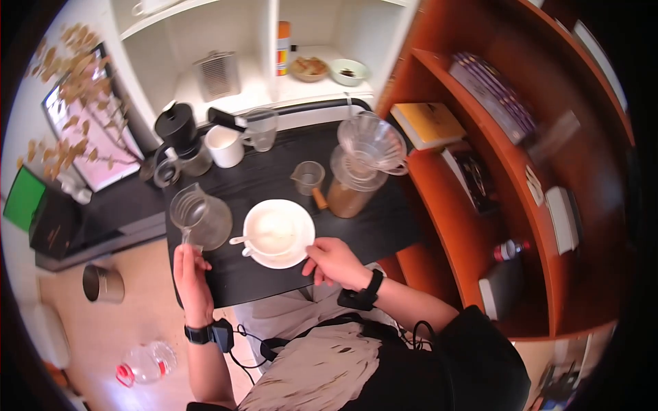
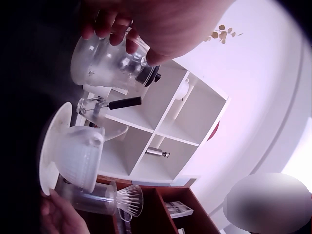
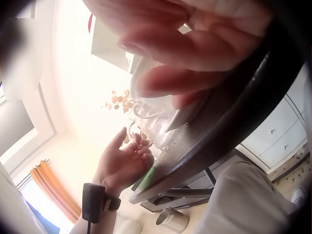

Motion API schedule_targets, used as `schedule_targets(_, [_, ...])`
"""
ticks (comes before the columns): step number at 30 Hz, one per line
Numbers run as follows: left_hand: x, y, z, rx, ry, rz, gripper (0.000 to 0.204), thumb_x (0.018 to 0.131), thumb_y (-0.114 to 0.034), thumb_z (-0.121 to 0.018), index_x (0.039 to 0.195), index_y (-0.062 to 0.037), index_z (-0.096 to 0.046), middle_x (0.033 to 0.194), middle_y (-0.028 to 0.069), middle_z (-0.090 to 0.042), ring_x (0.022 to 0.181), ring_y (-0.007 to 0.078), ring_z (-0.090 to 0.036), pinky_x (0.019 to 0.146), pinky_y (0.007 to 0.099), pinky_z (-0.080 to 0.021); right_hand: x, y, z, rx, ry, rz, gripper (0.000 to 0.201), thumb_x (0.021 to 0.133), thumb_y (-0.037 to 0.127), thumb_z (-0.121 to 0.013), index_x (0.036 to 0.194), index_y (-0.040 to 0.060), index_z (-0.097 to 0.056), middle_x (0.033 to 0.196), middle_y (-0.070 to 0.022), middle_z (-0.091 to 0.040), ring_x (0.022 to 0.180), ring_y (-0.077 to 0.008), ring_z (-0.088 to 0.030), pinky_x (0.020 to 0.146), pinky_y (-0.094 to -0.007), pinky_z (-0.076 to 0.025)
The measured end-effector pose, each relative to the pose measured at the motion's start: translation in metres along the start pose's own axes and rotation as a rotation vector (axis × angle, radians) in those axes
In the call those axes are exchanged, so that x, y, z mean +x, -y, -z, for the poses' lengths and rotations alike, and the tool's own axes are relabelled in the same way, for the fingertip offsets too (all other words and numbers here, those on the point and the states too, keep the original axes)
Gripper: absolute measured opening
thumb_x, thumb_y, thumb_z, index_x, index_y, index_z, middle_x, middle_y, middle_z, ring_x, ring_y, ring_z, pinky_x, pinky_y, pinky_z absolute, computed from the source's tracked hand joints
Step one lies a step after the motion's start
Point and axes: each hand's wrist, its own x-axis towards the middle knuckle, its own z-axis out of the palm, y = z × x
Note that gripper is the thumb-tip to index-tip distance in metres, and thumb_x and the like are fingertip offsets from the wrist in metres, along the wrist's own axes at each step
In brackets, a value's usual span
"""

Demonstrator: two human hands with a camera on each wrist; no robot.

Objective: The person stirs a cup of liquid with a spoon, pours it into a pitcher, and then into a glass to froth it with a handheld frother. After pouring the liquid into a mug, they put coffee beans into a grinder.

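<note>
A white cup (image 1: 275,229) with a pale inside stands on a white saucer (image 1: 301,253) near the table's front edge. A white spoon (image 1: 238,240) sticks out over its left side. My right hand (image 1: 334,262) pinches the saucer's right rim between thumb and fingers. Left of the cup stands a clear glass jug (image 1: 205,222), its handle toward me. The fingers of my left hand (image 1: 195,282) curl at that handle. In the left wrist view, the cup (image 2: 80,156) shows its ribbed side, and my left hand (image 2: 180,24) overlaps the jug (image 2: 105,63).
Behind stand a black coffee grinder (image 1: 179,130), a white mug (image 1: 224,146) and a glass pitcher (image 1: 262,130). A small glass (image 1: 308,177) with a wooden handle and a clear dripper (image 1: 370,140) on a tall server are at the right. A plastic bottle (image 1: 147,363) lies on the floor.
</note>
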Motion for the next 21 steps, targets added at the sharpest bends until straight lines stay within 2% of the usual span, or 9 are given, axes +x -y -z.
schedule_targets(3, [-0.017, 0.007, -0.005, 0.126, -0.239, -0.066, 0.032, 0.111, -0.028, -0.05, 0.132, -0.0043, -0.053, 0.11, 0.0048, -0.059, 0.077, 0.0073, -0.05, 0.073, 0.0252, -0.045, -0.005, -0.002, -0.001, -0.03, -0.018, 0.013, 0.026, 0.104, 0.022, -0.051, 0.104, -0.0011, -0.064, 0.082, -0.0104, -0.072, 0.052, -0.0116, -0.063, 0.038, -0.0242, -0.04])
schedule_targets(4, [-0.025, 0.007, -0.005, 0.177, -0.306, -0.14, 0.027, 0.111, -0.027, -0.05, 0.126, -0.005, -0.053, 0.104, 0.0042, -0.06, 0.077, 0.0068, -0.05, 0.073, 0.024, -0.044, -0.007, -0.003, -0.001, -0.042, -0.016, 0.01, 0.026, 0.103, 0.021, -0.052, 0.103, -0.0013, -0.064, 0.082, -0.0099, -0.072, 0.052, -0.0116, -0.063, 0.038, -0.0243, -0.039])
schedule_targets(7, [-0.051, 0.003, 0.002, 0.174, -0.273, -0.207, 0.02, 0.111, -0.023, -0.049, 0.116, -0.0055, -0.056, 0.097, 0.0041, -0.061, 0.073, 0.0067, -0.05, 0.067, 0.0229, -0.043, -0.028, -0.004, 0.006, -0.052, -0.029, -0.006, 0.026, 0.102, 0.021, -0.052, 0.102, -0.0017, -0.065, 0.082, -0.0098, -0.073, 0.054, -0.0119, -0.065, 0.039, -0.0238, -0.039])
schedule_targets(9, [-0.073, -0.011, -0.013, 0.283, 0.008, -0.011, 0.017, 0.11, -0.019, -0.048, 0.105, -0.0056, -0.057, 0.09, 0.0035, -0.061, 0.068, 0.0067, -0.051, 0.061, 0.0221, -0.042, -0.042, -0.009, 0.014, -0.071, -0.034, -0.035, 0.027, 0.103, 0.022, -0.051, 0.103, -0.0021, -0.064, 0.084, -0.0103, -0.074, 0.055, -0.013, -0.066, 0.039, -0.024, -0.042])
schedule_targets(10, [-0.078, -0.006, -0.017, 0.245, 0.084, 0.058, 0.016, 0.109, -0.015, -0.048, 0.105, -0.0043, -0.059, 0.089, 0.0049, -0.063, 0.063, 0.0067, -0.051, 0.055, 0.0222, -0.041, -0.05, -0.012, 0.017, -0.067, -0.038, -0.038, 0.027, 0.103, 0.022, -0.051, 0.103, -0.0021, -0.064, 0.084, -0.0103, -0.074, 0.055, -0.013, -0.066, 0.039, -0.024, -0.042])
schedule_targets(12, [-0.087, -0.008, -0.031, 0.227, 0.241, 0.193, 0.017, 0.109, -0.013, -0.049, 0.115, -0.0024, -0.061, 0.091, 0.0061, -0.066, 0.062, 0.0073, -0.055, 0.054, 0.0225, -0.044, -0.063, -0.018, 0.022, -0.056, -0.069, -0.04, 0.028, 0.104, 0.022, -0.049, 0.107, -0.0024, -0.063, 0.087, -0.0113, -0.074, 0.055, -0.0143, -0.067, 0.041, -0.0251, -0.047])
schedule_targets(13, [-0.09, -0.005, -0.037, 0.221, 0.29, 0.236, 0.02, 0.109, -0.013, -0.049, 0.121, -0.0018, -0.06, 0.093, 0.0068, -0.067, 0.061, 0.0077, -0.056, 0.053, 0.0225, -0.045, -0.067, -0.025, 0.027, -0.049, -0.06, -0.045, 0.028, 0.106, 0.022, -0.048, 0.111, -0.0025, -0.06, 0.088, -0.0118, -0.074, 0.058, -0.0158, -0.068, 0.045, -0.0263, -0.053])
schedule_targets(16, [-0.091, 0.002, -0.056, 0.248, 0.419, 0.354, 0.035, 0.11, -0.013, -0.046, 0.142, -0.0014, -0.048, 0.1, 0.0077, -0.068, 0.059, 0.0089, -0.06, 0.049, 0.0219, -0.049, -0.076, -0.04, 0.034, 0.02, -0.112, -0.078, 0.029, 0.108, 0.025, -0.047, 0.112, -0.0016, -0.058, 0.09, -0.0127, -0.073, 0.062, -0.017, -0.07, 0.049, -0.0277, -0.057])
schedule_targets(21, [-0.086, 0.01, -0.085, 0.245, 0.541, 0.504, 0.048, 0.109, -0.012, -0.045, 0.155, -0.0028, -0.034, 0.099, 0.0103, -0.069, 0.058, 0.0125, -0.064, 0.048, 0.0243, -0.052, -0.08, -0.061, 0.038, 0.187, -0.169, -0.006, 0.025, 0.109, 0.024, -0.047, 0.115, -0.0001, -0.051, 0.094, -0.0151, -0.071, 0.069, -0.0225, -0.073, 0.058, -0.033, -0.062])
